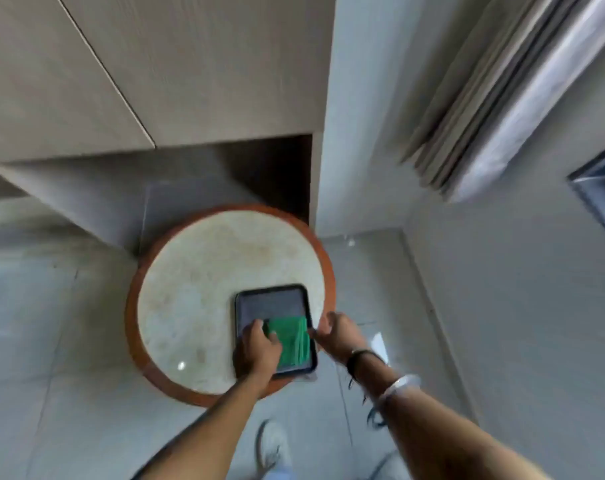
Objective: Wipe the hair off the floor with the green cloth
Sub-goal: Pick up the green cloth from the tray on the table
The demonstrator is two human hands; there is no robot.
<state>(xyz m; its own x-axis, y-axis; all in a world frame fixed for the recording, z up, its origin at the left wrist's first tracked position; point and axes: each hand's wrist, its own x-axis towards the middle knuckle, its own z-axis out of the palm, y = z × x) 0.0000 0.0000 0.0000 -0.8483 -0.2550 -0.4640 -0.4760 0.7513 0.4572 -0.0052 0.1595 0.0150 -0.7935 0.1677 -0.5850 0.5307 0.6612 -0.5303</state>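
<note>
While the folded green cloth (290, 339) lies in the dark rectangular tray (270, 301) on the round marble-topped table (204, 271), the left hand (259, 348) rests curled fingers on the cloth's left edge and the right hand (337, 332), fingers loosely curled, touches the tray's right rim.

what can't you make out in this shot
- Hair on the floor: none can be told, head view is motion-blurred.
- Left hand grip on the green cloth: its fingers cover the cloth's edge.
- Right hand: whether it touches the tray is blurred.
- Shoe: smeared.
</note>
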